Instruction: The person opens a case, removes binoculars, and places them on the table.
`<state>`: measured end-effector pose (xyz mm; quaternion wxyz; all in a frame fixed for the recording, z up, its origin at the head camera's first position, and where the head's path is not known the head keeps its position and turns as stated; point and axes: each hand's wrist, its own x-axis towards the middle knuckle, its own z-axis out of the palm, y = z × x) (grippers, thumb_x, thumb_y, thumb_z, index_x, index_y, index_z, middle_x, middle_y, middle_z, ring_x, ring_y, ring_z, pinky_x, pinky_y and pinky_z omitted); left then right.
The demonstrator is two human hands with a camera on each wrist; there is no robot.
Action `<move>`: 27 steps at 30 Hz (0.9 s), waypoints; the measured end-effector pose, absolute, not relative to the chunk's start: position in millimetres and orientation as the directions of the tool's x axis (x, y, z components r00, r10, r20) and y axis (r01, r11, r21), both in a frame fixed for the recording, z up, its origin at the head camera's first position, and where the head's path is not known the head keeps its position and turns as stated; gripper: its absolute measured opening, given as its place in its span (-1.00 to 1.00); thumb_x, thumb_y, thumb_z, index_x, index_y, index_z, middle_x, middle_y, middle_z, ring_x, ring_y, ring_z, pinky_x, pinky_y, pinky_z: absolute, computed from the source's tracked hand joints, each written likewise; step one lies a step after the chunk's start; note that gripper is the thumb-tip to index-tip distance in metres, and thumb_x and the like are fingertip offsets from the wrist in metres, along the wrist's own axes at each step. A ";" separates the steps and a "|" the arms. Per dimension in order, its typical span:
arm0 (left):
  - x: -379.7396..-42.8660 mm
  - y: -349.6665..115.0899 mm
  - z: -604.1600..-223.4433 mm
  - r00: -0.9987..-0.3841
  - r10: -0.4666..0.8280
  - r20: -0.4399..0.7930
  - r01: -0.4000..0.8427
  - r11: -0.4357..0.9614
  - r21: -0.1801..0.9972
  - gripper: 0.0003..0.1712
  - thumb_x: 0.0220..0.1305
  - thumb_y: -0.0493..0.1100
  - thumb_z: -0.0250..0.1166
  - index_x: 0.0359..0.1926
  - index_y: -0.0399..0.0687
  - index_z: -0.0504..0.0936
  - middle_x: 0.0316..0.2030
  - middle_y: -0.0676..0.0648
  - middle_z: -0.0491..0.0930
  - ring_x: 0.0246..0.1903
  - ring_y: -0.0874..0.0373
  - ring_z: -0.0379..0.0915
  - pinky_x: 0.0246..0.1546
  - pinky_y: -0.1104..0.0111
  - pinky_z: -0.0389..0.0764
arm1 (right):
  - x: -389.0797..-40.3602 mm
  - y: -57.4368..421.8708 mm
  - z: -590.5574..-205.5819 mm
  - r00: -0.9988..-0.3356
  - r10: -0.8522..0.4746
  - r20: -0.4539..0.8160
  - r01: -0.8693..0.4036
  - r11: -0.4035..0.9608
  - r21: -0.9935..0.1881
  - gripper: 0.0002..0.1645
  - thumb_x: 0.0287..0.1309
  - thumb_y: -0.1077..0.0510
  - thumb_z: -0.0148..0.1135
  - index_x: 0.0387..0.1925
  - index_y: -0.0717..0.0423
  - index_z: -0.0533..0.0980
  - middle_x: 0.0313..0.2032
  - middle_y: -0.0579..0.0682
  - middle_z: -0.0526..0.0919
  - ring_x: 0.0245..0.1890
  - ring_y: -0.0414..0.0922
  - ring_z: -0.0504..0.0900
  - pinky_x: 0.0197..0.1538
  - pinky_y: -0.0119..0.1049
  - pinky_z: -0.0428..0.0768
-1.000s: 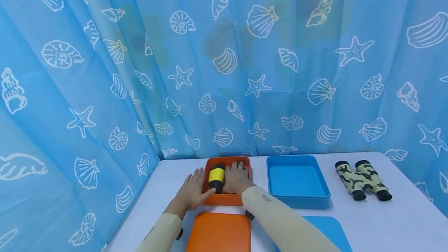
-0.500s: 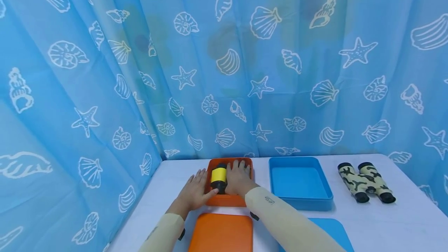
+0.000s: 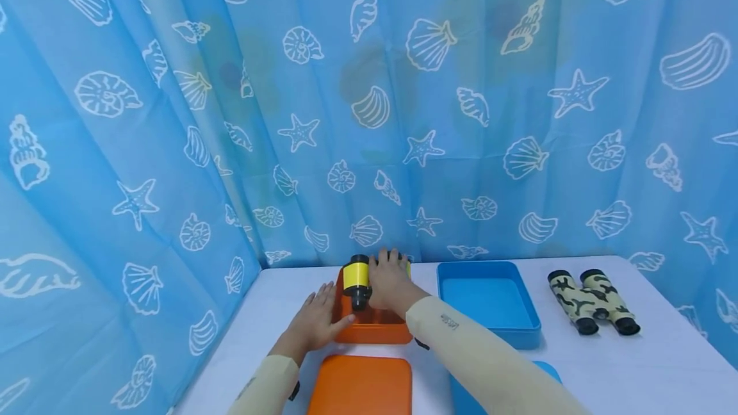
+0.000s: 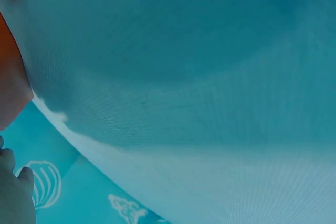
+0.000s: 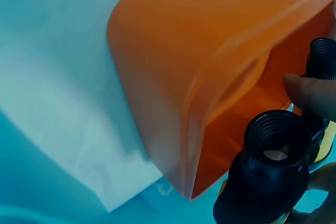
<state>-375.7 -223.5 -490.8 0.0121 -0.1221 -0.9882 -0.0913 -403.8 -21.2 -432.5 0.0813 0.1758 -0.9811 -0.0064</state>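
My right hand (image 3: 392, 284) grips black-and-yellow binoculars (image 3: 355, 275) over the open orange box (image 3: 375, 334). Their left barrel shows beside the hand, while the hand covers most of the rest. In the right wrist view, the black eyepieces of the binoculars (image 5: 275, 145) sit above the box's opening, a finger (image 5: 310, 95) lying across the bridge. Straight fingers of my left hand (image 3: 314, 319) rest along the box's left side, its thumb at the front corner. Only part of that hand (image 4: 16, 198) enters the left wrist view, at the lower left.
An orange lid (image 3: 363, 386) lies in front of the box. To the right stands an open blue box (image 3: 530, 335), with a blue lid (image 3: 464, 396) partly behind the right forearm. Camouflage binoculars (image 3: 594, 303) lie farther right. A shell-patterned curtain (image 3: 369, 146) borders the table.
The black-and-yellow binoculars have risen out of the orange box in my right hand. My left hand stays at the box's side. The head view has shifted slightly.
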 end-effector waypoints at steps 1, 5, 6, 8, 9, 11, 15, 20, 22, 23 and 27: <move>-375.4 -223.2 -490.2 -0.970 0.240 0.044 0.244 0.954 0.177 0.15 0.15 0.62 -0.12 0.53 -0.02 0.02 0.48 -0.10 0.05 0.46 -0.06 -0.16 0.38 -0.10 -0.09 | -403.2 -19.0 -430.3 -0.926 -0.344 0.156 -0.343 0.939 0.035 0.17 -0.16 -0.27 0.43 0.42 0.15 0.21 0.33 0.28 0.15 0.30 0.32 0.10 0.29 0.33 0.14; -373.7 -222.9 -489.4 -0.969 0.244 0.037 0.247 0.954 0.167 0.13 0.18 0.59 -0.11 0.53 -0.05 0.02 0.48 -0.11 0.05 0.46 -0.07 -0.15 0.38 -0.09 -0.09 | -400.7 -9.2 -423.4 -0.931 -0.342 0.129 -0.342 0.939 0.020 0.17 -0.14 -0.25 0.42 0.44 0.13 0.18 0.35 0.27 0.11 0.32 0.31 0.07 0.30 0.32 0.12; -373.3 -223.2 -489.7 -0.969 0.244 0.037 0.247 0.955 0.162 0.13 0.18 0.59 -0.11 0.53 -0.05 0.02 0.48 -0.11 0.05 0.46 -0.07 -0.15 0.38 -0.09 -0.08 | -400.2 -6.7 -422.1 -0.931 -0.346 0.118 -0.346 0.938 0.017 0.16 -0.13 -0.24 0.41 0.45 0.12 0.17 0.36 0.26 0.09 0.33 0.31 0.06 0.30 0.32 0.11; -372.5 -224.2 -490.1 -0.969 0.246 0.040 0.249 0.955 0.159 0.13 0.18 0.59 -0.11 0.52 -0.05 0.03 0.47 -0.11 0.06 0.46 -0.07 -0.14 0.38 -0.10 -0.07 | -399.2 -2.0 -419.1 -0.929 -0.355 0.100 -0.356 0.935 0.016 0.16 -0.11 -0.23 0.40 0.46 0.12 0.14 0.38 0.26 0.06 0.34 0.31 0.03 0.31 0.31 0.10; -372.1 -224.8 -490.0 -0.969 0.245 0.040 0.249 0.955 0.160 0.13 0.18 0.59 -0.11 0.52 -0.06 0.03 0.47 -0.11 0.06 0.46 -0.07 -0.15 0.38 -0.10 -0.08 | -398.7 0.4 -417.6 -0.926 -0.362 0.101 -0.363 0.932 0.012 0.15 -0.11 -0.21 0.40 0.46 0.12 0.15 0.38 0.27 0.06 0.34 0.32 0.03 0.30 0.31 0.11; -371.5 -226.0 -489.9 -0.968 0.246 0.044 0.250 0.955 0.162 0.13 0.18 0.59 -0.11 0.52 -0.06 0.03 0.47 -0.11 0.07 0.46 -0.07 -0.15 0.38 -0.11 -0.08 | -398.0 4.8 -414.6 -0.922 -0.373 0.098 -0.374 0.927 0.018 0.15 -0.10 -0.20 0.39 0.47 0.11 0.13 0.38 0.26 0.05 0.35 0.32 0.02 0.31 0.31 0.10; -371.0 -226.4 -488.0 -0.969 0.243 0.042 0.247 0.955 0.164 0.12 0.20 0.57 -0.09 0.52 -0.08 0.02 0.47 -0.11 0.06 0.46 -0.07 -0.16 0.38 -0.10 -0.09 | -395.7 13.0 -409.1 -0.912 -0.393 0.116 -0.392 0.919 0.034 0.14 -0.10 -0.18 0.39 0.46 0.12 0.14 0.36 0.25 0.07 0.34 0.31 0.04 0.30 0.31 0.10; -371.4 -223.7 -487.4 -0.970 0.240 0.038 0.243 0.959 0.147 0.12 0.20 0.57 -0.11 0.52 -0.09 0.02 0.48 -0.12 0.05 0.46 -0.07 -0.16 0.39 -0.08 -0.09 | -390.4 24.4 -406.3 -0.904 -0.407 0.128 -0.402 0.913 0.065 0.14 -0.11 -0.16 0.39 0.47 0.10 0.13 0.38 0.24 0.05 0.36 0.31 0.01 0.31 0.30 0.09; -371.5 -222.6 -487.8 -0.971 0.237 0.038 0.240 0.960 0.145 0.13 0.19 0.58 -0.11 0.52 -0.09 0.03 0.48 -0.12 0.05 0.46 -0.07 -0.16 0.39 -0.08 -0.09 | -387.4 29.9 -405.9 -0.904 -0.409 0.125 -0.402 0.912 0.076 0.15 -0.11 -0.17 0.40 0.47 0.10 0.12 0.39 0.24 0.03 0.37 0.31 0.00 0.32 0.30 0.08; -371.5 -222.0 -488.0 -0.971 0.235 0.039 0.238 0.960 0.145 0.13 0.19 0.58 -0.11 0.52 -0.09 0.03 0.48 -0.12 0.05 0.46 -0.07 -0.16 0.39 -0.08 -0.09 | -385.8 32.9 -405.9 -0.904 -0.408 0.124 -0.401 0.913 0.080 0.16 -0.12 -0.17 0.40 0.48 0.09 0.12 0.40 0.24 0.03 0.37 0.31 -0.01 0.32 0.30 0.08; -371.1 -219.3 -488.7 -0.971 0.234 0.046 0.238 0.960 0.147 0.13 0.18 0.57 -0.08 0.52 -0.08 0.02 0.48 -0.12 0.05 0.46 -0.08 -0.17 0.38 -0.09 -0.09 | -378.8 48.1 -406.0 -0.904 -0.408 0.125 -0.399 0.912 0.092 0.19 -0.14 -0.19 0.43 0.48 0.09 0.12 0.41 0.24 0.01 0.38 0.31 -0.02 0.33 0.28 0.09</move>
